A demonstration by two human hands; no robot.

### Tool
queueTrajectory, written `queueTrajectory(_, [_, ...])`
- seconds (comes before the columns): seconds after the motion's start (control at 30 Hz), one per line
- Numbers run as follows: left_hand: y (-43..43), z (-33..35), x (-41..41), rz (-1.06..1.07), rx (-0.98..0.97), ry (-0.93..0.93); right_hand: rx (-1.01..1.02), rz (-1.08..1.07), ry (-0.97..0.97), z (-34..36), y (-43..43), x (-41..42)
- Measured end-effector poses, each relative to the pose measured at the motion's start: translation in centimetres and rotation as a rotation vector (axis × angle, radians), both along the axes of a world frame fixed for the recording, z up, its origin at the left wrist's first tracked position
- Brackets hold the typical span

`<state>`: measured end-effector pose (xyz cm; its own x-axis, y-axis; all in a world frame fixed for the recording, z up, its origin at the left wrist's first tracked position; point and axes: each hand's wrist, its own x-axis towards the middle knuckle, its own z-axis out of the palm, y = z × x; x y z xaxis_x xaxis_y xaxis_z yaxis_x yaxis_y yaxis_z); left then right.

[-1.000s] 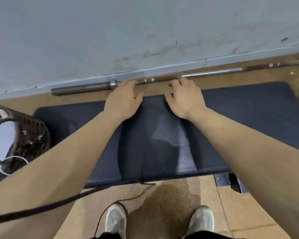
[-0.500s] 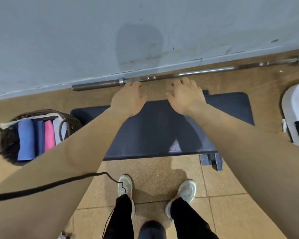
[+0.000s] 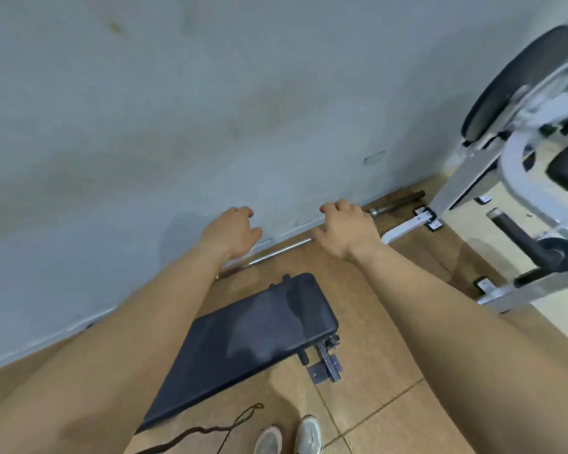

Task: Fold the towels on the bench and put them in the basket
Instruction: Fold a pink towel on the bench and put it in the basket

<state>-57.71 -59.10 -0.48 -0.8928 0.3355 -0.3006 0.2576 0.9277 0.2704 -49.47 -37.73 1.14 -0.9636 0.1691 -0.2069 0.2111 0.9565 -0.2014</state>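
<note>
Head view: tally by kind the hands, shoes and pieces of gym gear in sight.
Hands: 2, left hand and right hand
Shoes: 2, left shoe and right shoe
Flat bench: 1
Barbell: 1
White-framed machine: 1
Total: 7

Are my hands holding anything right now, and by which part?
Nothing is held. The left hand and right hand are both empty, fingers loosely curled, out in the air past the bench.

Dark padded bench on tiled floor; barbell along wall.
</note>
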Motion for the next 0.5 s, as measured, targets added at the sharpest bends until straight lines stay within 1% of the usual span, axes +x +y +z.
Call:
queueTrajectory(0.13, [8.5,5.6,1.4,-0.203,0.047,0.046,0.057,-0.182,0.048,5.2,5.9,6.3])
queueTrajectory(0.23, [15.3,7.9,4.1,-0.376,0.070,0.058,0.099,-0.337,0.059,7.8,10.0,12.0])
queueTrajectory(0.33, [22.2,9.4,8.4,-0.551,0.077,0.050,0.154,-0.482,0.065,9.5,13.9,18.4])
queueTrajectory(0.5, [33.2,10.9,18.1,-0.823,0.067,0.034,0.218,-0.688,0.064,11.7,20.9,30.2])
